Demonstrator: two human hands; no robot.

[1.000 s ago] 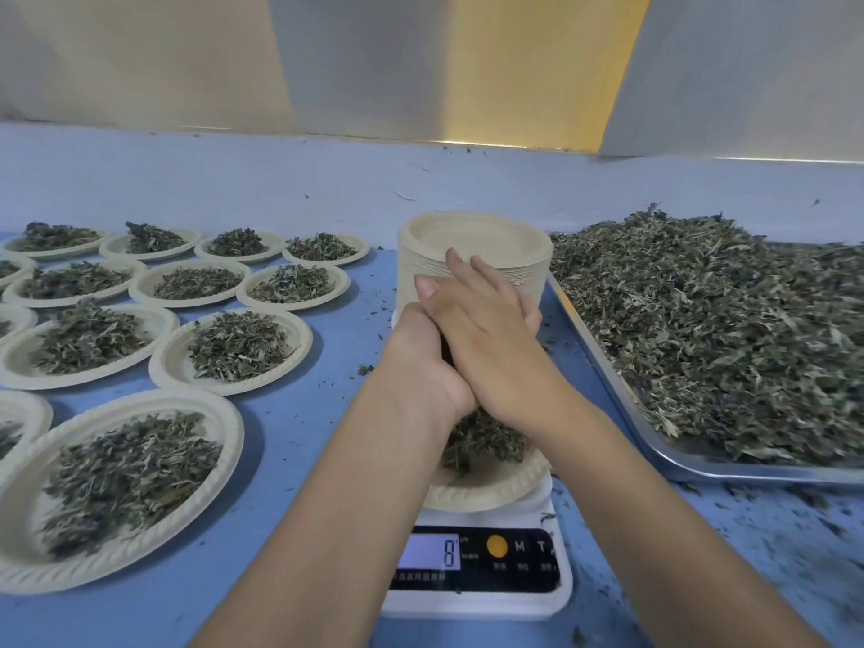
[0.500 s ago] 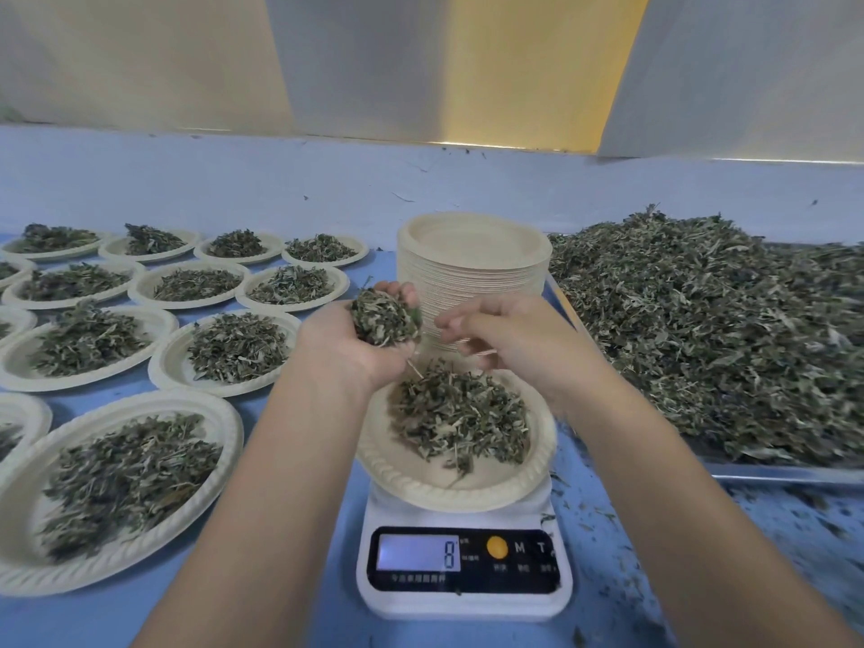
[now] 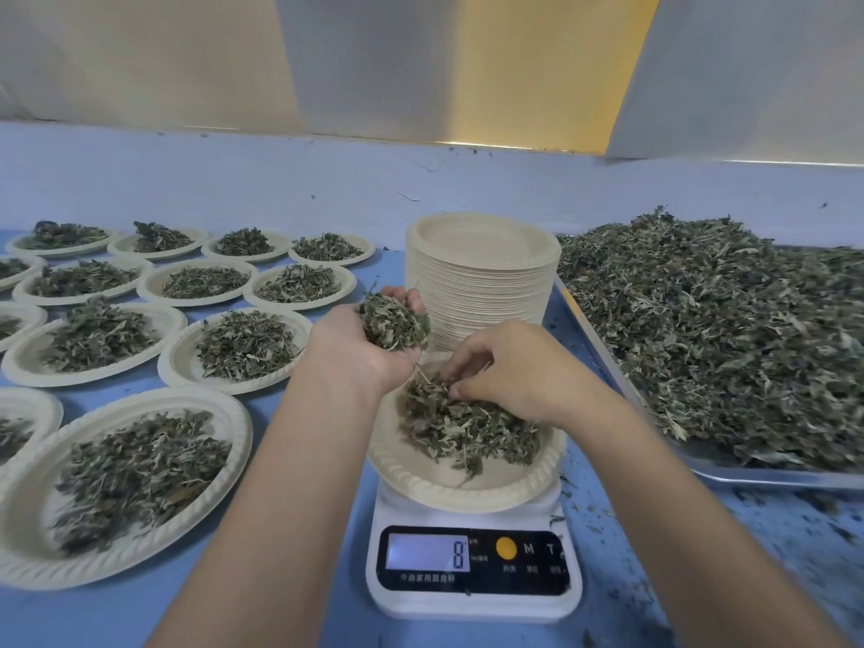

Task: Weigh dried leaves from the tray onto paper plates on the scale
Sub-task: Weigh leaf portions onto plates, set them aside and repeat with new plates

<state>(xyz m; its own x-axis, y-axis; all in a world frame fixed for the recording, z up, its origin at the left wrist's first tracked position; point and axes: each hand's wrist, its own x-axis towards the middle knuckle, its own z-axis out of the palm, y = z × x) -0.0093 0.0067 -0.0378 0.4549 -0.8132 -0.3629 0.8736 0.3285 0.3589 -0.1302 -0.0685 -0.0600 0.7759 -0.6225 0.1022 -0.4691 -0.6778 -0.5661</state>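
A white digital scale [image 3: 472,572] reads 8 on its display. A beige paper plate [image 3: 421,479] sits on it with a pile of dried leaves [image 3: 463,427]. My left hand [image 3: 369,343] is cupped palm-up above the plate's far left rim and holds a clump of leaves [image 3: 392,322]. My right hand [image 3: 509,371] hangs over the plate's far side, its curled fingertips pinching at the leaves on the plate. The metal tray [image 3: 766,477] heaped with dried leaves [image 3: 720,334] lies to the right.
A tall stack of empty paper plates [image 3: 484,278] stands just behind the scale. Several filled plates [image 3: 140,465] cover the blue table on the left. Leaf crumbs litter the table at front right. A pale wall runs along the back.
My hands, pressed together over the plate a second ago, have parted. The left rose holding a clump of leaves; the right has dropped to the pile on the plate.
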